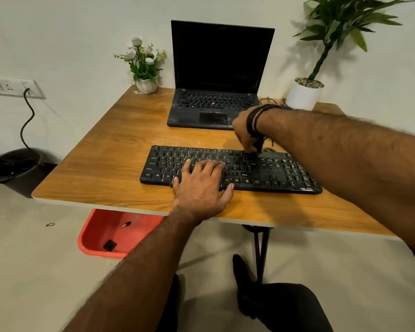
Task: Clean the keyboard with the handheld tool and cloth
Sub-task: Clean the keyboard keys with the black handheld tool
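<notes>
The wooden table (110, 164) carries the black keyboard (230, 170) along its near edge. My left hand (201, 185) lies flat, fingers spread, on its middle keys; my right hand (246, 133) pinches a small dark tool (251, 155) against its far edge.

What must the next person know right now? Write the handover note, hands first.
Left hand: flat, fingers spread, pressing on the keyboard to steady it.
Right hand: grips a small dark handheld tool, tip down on the keys near the top row, right of centre.
Keyboard lies on the wooden table, in front of the open laptop.
Done: cannot tell how much is brushed; keys look dusty.
Left: finish brushing, then wipe. No cloth in view.
</notes>
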